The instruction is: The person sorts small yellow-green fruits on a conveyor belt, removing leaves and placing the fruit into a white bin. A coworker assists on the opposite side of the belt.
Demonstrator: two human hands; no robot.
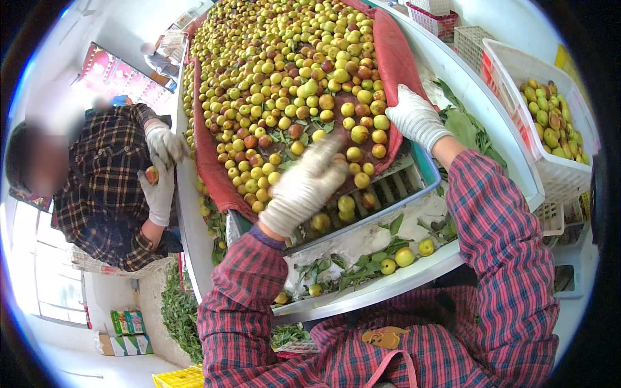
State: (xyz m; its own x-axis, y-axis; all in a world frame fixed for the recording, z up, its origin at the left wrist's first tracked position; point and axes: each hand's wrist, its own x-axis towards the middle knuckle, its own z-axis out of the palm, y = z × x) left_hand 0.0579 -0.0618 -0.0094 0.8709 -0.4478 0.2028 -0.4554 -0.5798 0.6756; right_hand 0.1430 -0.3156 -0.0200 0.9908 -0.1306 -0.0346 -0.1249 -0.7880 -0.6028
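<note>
Many green and reddish-brown jujube fruits (286,87) lie on a red cloth (395,53) spread over a sloping tray. My left hand (310,182), in a white knit glove, is blurred above the lower part of the fruit; its fingers are partly spread, and whether they touch a fruit is unclear. On the right, my right hand (415,114), also gloved, rests at the cloth's edge, thumb up against the cloth; its fingertips are partly hidden. Below the cloth, a blue-rimmed slatted basket (388,216) holds several fruits.
A white metal trough (368,298) with leaves and loose fruits curves around the tray. At left a co-worker (116,169) in a plaid shirt holds a fruit in gloved hands. A white crate (567,169) of fruit stands at right. Another person (160,63) is farther back.
</note>
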